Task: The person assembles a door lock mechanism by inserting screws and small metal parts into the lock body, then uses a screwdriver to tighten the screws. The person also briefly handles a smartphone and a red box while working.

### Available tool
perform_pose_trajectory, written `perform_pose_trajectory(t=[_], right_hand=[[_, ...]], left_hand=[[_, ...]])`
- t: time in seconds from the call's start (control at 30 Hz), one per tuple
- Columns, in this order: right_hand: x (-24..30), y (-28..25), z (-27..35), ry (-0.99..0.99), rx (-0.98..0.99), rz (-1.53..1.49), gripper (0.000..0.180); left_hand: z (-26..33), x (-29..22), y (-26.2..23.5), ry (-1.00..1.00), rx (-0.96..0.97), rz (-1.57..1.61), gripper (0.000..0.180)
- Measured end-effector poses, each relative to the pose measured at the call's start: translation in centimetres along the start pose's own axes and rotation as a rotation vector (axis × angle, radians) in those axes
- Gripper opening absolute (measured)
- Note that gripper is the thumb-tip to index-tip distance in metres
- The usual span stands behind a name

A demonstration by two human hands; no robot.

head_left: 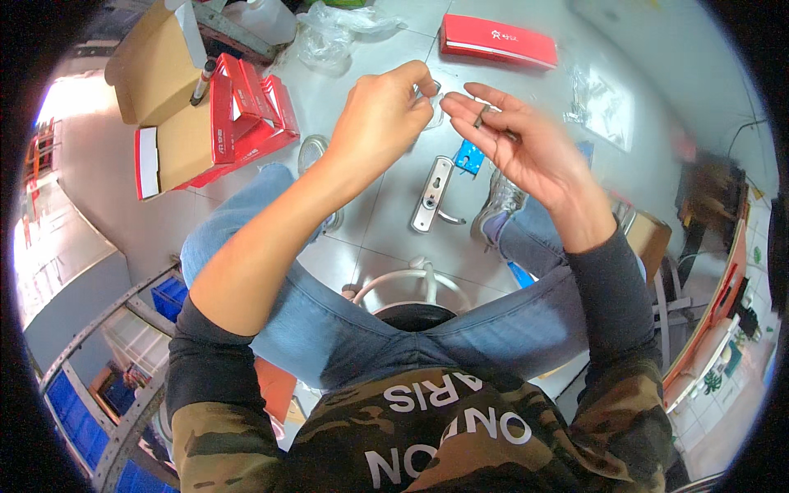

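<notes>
My left hand (385, 111) is raised over the floor with thumb and index finger pinched together. A thin, clear-looking edge shows by its fingertips, too faint to name. Close by on the right, my right hand (526, 140) is turned palm up with its fingers partly curled. Small dull metal pieces (483, 115) lie among its fingers; their exact kind is unclear. Below the hands, a silver door handle plate (431, 195) with a lever and keyhole lies on the floor. Touching or near its upper end is a small blue packet (469, 156).
An opened red cardboard box (255, 123) with a marker pen (202, 82) stands at the left. A closed red box (498, 43) lies at the far side, near crumpled clear plastic bags (329, 37). My shoe (500, 209) is right of the plate. Metal shelving with blue bins (78, 411) is lower left.
</notes>
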State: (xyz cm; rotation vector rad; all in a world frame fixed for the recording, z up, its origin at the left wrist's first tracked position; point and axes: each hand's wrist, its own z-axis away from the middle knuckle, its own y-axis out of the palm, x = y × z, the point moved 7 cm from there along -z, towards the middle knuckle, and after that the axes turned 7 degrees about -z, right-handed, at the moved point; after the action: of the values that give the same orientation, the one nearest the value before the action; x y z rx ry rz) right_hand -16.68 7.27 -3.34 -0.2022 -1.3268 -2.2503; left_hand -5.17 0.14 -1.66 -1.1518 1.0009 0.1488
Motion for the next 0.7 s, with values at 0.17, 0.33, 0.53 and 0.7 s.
perform_pose_trajectory(t=[0.17, 0.33, 0.53, 0.7], right_hand=[[-0.7, 0.5, 0.8, 0.024, -0.046, 0.217, 0.030], [-0.1, 0.5, 0.8, -0.151, -0.148, 0.534, 0.021], [1.4, 2.8, 1.5, -0.621, -0.062, 0.786, 0.020], [1.1, 3.6, 1.9, -0.747, -0.002, 0.884, 0.013]], left_hand=[[-0.1, -0.8, -0.9, 0.076, -0.076, -0.107, 0.016], [0.0, -0.5, -0.2, 0.032, 0.021, -0.031, 0.017], [0.5, -0.4, 2.9, -0.105, 0.256, 0.418, 0.014], [0.7, -0.8, 2.9, -0.213, 0.343, 0.707, 0.014]])
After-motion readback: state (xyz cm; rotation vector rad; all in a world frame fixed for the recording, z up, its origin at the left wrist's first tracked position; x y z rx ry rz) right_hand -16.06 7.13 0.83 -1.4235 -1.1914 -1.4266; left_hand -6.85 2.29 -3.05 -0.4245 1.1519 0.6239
